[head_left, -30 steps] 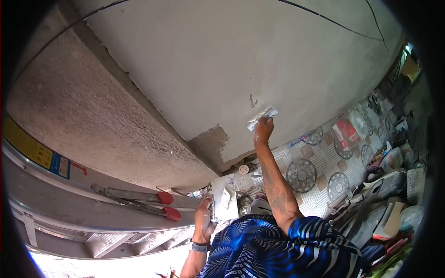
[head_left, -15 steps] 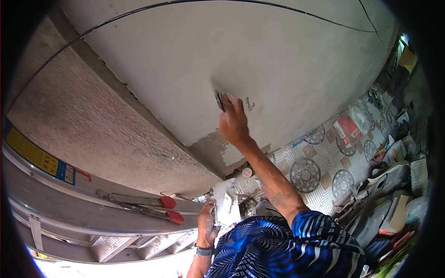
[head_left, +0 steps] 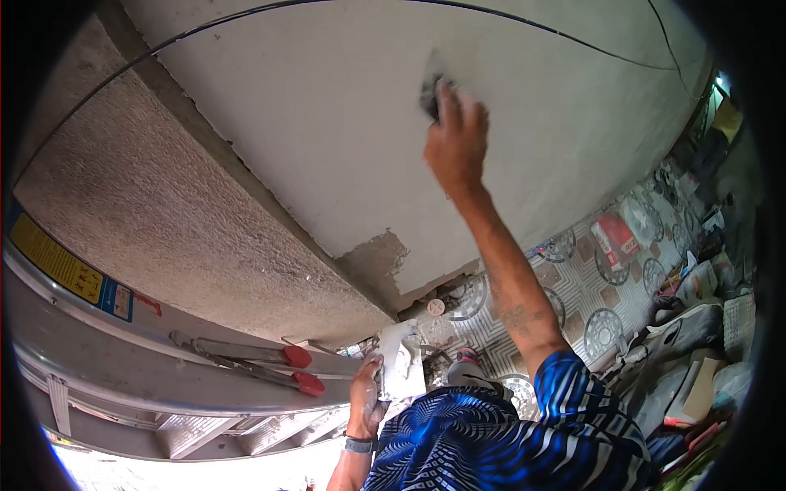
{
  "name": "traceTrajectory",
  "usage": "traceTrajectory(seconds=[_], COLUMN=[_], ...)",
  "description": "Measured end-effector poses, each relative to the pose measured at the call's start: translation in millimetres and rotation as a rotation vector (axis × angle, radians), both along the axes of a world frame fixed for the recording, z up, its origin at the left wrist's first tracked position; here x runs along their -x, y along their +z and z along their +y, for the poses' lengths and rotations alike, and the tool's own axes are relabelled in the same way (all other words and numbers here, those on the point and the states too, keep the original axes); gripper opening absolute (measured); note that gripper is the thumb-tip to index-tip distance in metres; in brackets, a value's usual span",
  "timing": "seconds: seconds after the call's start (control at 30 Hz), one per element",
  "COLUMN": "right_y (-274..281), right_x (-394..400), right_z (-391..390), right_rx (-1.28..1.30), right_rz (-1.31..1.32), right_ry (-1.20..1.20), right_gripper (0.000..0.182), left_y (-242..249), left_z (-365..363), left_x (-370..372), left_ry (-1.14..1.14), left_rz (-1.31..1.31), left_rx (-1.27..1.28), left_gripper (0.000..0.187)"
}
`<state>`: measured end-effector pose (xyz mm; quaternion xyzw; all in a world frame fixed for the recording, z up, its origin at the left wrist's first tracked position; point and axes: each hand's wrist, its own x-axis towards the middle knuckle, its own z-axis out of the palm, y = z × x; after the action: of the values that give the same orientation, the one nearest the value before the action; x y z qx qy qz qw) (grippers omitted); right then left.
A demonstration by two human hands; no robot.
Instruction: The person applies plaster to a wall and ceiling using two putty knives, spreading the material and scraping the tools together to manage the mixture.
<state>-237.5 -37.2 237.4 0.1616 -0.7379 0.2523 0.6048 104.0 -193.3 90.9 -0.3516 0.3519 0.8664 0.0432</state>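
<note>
My right hand (head_left: 458,151) is raised against the pale plastered wall (head_left: 327,123), its fingers closed on a dark putty knife (head_left: 430,96). The blade lies on the wall and is slightly blurred. Low by the ladder, my left hand (head_left: 364,397) grips the edge of a white board (head_left: 403,372) that carries a smear of white putty (head_left: 403,356). A bare grey patch (head_left: 381,258) with a ragged edge shows at the wall's lower corner.
An aluminium ladder (head_left: 164,368) stands at left, with red-handled pliers-like tool (head_left: 303,382) resting on it. A rough concrete beam (head_left: 180,196) borders the wall. A black cable (head_left: 270,10) crosses above. Below are patterned tiles (head_left: 565,286), a red bag (head_left: 614,240) and piled clutter (head_left: 696,352).
My right hand has swept the putty knife up and to the right across the wall, with the arm stretched farther. My left hand and the board stay almost where they were.
</note>
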Motion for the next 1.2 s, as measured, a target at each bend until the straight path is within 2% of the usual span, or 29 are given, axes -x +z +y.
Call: traceTrajectory(seconds=[0.13,0.27,0.37,0.47,0.57,0.7,0.8,0.93,1.03,1.13,1.2], right_y=[-53.4,-114.8,-141.5,-135.2,-119.0,-95.8,-102.7,-127.5,-152.3,-165.4,-160.4], right_x=[-24.6,-47.3,-62.9,-68.2,-62.8,-33.1,-16.3,-16.1,-36.2,-53.7,-55.9], right_z=[-38.1,-25.3,-4.0,12.1,24.9,34.6,24.2,-17.2,-17.3,-3.7,8.3], right_rx=[-0.234,-0.448,-0.496,-0.281,0.011,0.551,0.518,0.194,-0.094,-0.168,-0.037], right_rz=[0.046,-0.072,-0.26,-0.243,-0.287,-0.489,-0.438,-0.32,-0.243,-0.333,-0.347], right_ry=[0.039,0.226,0.358,0.391,0.289,0.233,0.186,0.07,0.149,0.386,0.411], right_gripper=[0.052,0.05,0.05,0.05,0.047,0.037,0.041,0.051,0.052,0.06,0.052], left_y=[1.2,-13.2,-15.3,5.0,-10.3,-10.6,-1.2,-10.7,-23.4,-32.0,-28.9], left_z=[0.6,-6.7,-8.6,1.2,-5.8,-4.9,-1.1,-2.6,-7.0,-9.3,-8.7], left_x=[2.9,2.2,1.8,6.6,2.8,3.4,6.0,3.7,4.5,6.3,7.0], left_ry=[-0.007,0.014,0.024,0.072,0.009,-0.009,0.028,0.043,-0.006,-0.007,-0.001], left_rz=[0.026,0.025,0.053,0.008,-0.007,0.006,-0.001,0.019,0.027,0.035,0.041], left_rx=[-0.035,-0.018,-0.055,-0.014,-0.015,-0.013,-0.006,-0.039,-0.029,-0.039,-0.042], left_gripper=[0.04,0.05,0.055,0.03,0.052,0.042,0.038,0.037,0.04,0.044,0.047])
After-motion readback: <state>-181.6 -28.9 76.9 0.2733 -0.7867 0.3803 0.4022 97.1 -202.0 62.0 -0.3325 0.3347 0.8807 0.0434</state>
